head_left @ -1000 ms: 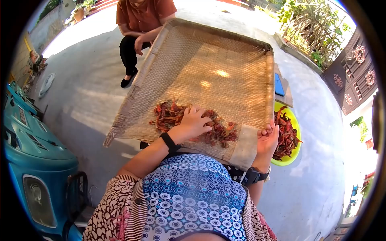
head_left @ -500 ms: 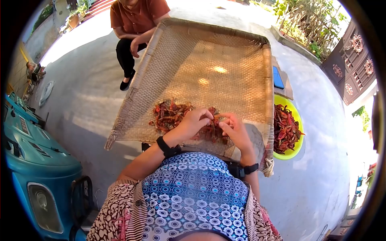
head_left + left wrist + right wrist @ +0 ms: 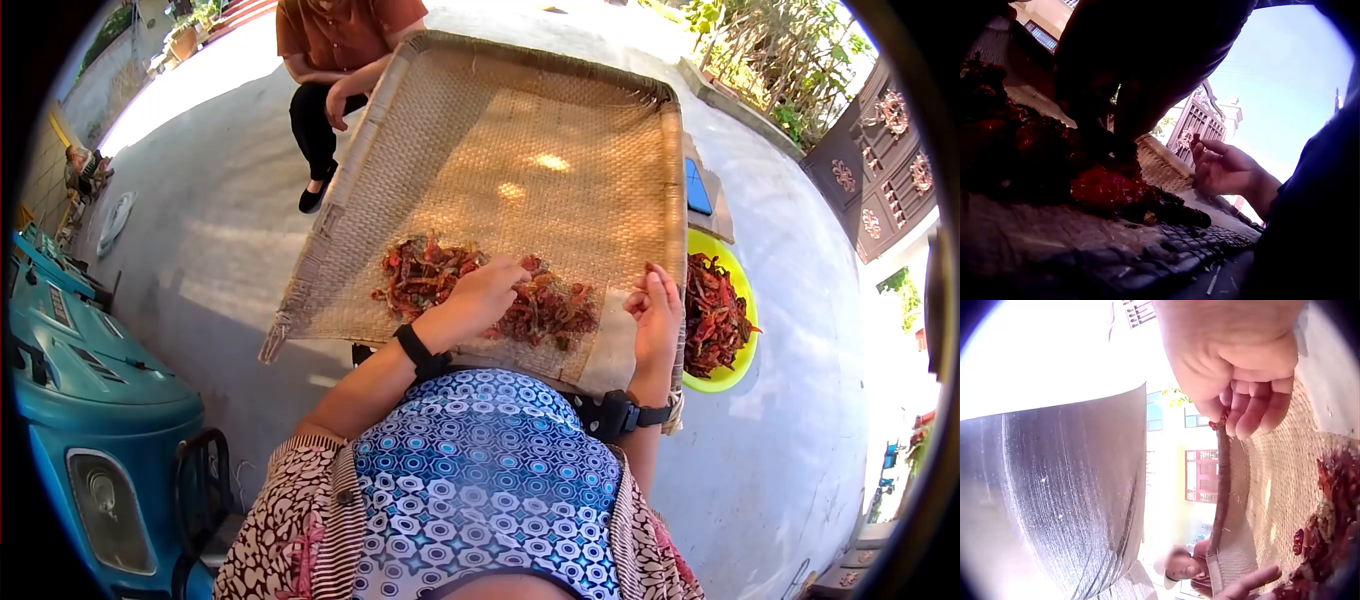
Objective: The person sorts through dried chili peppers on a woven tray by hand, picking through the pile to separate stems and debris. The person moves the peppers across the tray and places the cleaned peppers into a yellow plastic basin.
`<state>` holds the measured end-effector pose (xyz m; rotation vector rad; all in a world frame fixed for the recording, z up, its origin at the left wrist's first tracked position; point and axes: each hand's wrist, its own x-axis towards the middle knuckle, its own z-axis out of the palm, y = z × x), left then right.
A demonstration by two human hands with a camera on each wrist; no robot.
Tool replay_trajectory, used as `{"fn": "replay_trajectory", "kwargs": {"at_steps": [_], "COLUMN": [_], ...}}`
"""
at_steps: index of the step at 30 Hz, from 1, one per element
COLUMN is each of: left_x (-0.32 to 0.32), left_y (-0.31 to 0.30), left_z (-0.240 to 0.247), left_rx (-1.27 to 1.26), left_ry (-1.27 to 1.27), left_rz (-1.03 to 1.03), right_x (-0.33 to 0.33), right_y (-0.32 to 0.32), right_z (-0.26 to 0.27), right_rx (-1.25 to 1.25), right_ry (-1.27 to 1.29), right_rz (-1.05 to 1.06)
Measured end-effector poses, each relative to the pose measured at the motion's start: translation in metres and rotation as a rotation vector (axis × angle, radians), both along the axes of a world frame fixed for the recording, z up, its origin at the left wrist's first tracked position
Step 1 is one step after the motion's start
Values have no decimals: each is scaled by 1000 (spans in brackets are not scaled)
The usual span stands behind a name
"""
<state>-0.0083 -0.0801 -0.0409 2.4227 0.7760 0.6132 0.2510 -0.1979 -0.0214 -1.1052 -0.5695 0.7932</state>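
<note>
A pile of dried red chili peppers (image 3: 425, 275) lies along the near side of a woven bamboo tray (image 3: 590, 150). My left hand (image 3: 487, 298) is over the middle of the pile. In the left wrist view its dark fingertips come together on a chili at the top of the heap. Near the tray's right rim, my right hand (image 3: 655, 318) is raised, palm turned up. Its thumb and finger pinch a small dried chili (image 3: 1217, 424), its red tip showing beside the thumb in the right wrist view.
Right of the tray stands a yellow-green basin (image 3: 745, 290) heaped with dried chilies. A blue phone (image 3: 697, 188) lies on cardboard behind it. Across the tray sits a person in a rust-coloured shirt (image 3: 350, 40). A teal vehicle (image 3: 110, 380) stands at the left.
Half a second ago both hands met over the pile; my right hand has since moved right to the tray's rim with a chili. The left hand stays over the pile.
</note>
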Motion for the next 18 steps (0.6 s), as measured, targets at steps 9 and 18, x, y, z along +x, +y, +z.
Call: {"fn": "replay_trajectory", "kwargs": {"at_steps": [9, 18], "left_x": [10, 10], "left_y": [-6, -18], "left_z": [16, 39], "left_rx": [20, -55], "left_ry": [79, -130], "left_rz": [52, -89], "right_x": [-6, -69], "right_y": [-7, 14], "right_z": [-5, 11], "right_rx": [99, -136], "right_ry": [232, -308], "right_rz": [102, 573]}}
